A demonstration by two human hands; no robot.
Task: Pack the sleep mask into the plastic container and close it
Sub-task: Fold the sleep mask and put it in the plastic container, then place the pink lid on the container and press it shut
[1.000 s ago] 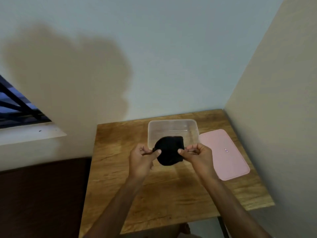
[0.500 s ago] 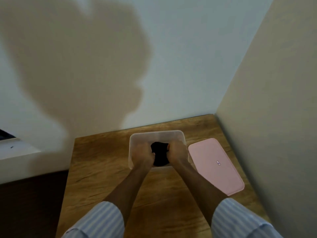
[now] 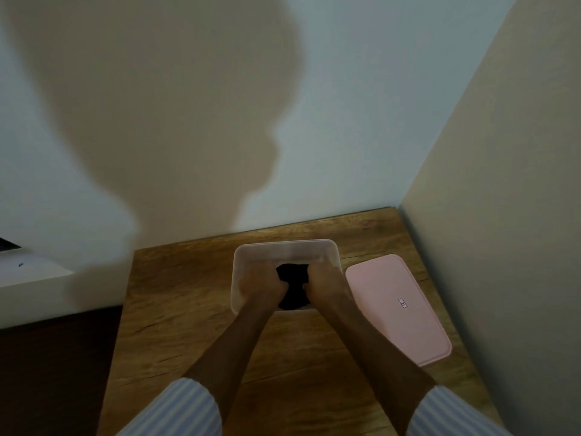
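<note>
Both hands are lowered into the clear plastic container [image 3: 284,250], which stands near the far edge of the wooden surface [image 3: 188,309], close to its far right corner. The black sleep mask [image 3: 290,286] is bunched inside the container, between the two hands, and it is pinched at its left side by the left hand [image 3: 261,286] and at its right side by the right hand [image 3: 323,284]; each grip is closed on the fabric, though the fingertips themselves are hidden behind the knuckles. Whether the mask already rests on the container's floor cannot be told. The pink lid [image 3: 396,306] lies flat on the surface just beside the container's right wall, towards the right edge, with its long axis running from the far edge to the near edge, roughly parallel to the right forearm. The lid is therefore found to the right of both grips, and the right hand is judged the nearer one for picking it up once the mask is released. The container is not yet closed.
</note>
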